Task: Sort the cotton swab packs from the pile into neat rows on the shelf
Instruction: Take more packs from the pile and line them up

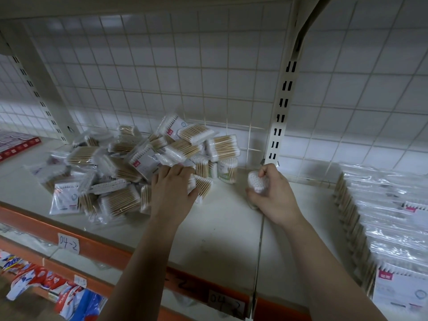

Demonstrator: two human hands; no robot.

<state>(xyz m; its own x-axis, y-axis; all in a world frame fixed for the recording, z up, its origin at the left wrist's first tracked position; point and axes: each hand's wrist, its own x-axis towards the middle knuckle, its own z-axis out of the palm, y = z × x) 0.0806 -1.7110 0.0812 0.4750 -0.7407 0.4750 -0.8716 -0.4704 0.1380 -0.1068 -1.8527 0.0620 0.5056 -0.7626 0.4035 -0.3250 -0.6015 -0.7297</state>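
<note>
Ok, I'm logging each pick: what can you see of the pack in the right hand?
The pack is a clear-wrapped bundle of cotton swabs; its exposed end shows a cluster of white tips. The right hand curls round it, hiding most of its body. It is tilted, tips facing up and left, low over the shelf, right of the pile and apart from it. Whether it rests on the shelf is unclear.

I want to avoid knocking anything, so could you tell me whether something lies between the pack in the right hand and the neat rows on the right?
Nothing visible does. The right hand holds the pack, and only bare shelf lies between it and the rows; the pile lies to its left.
</note>
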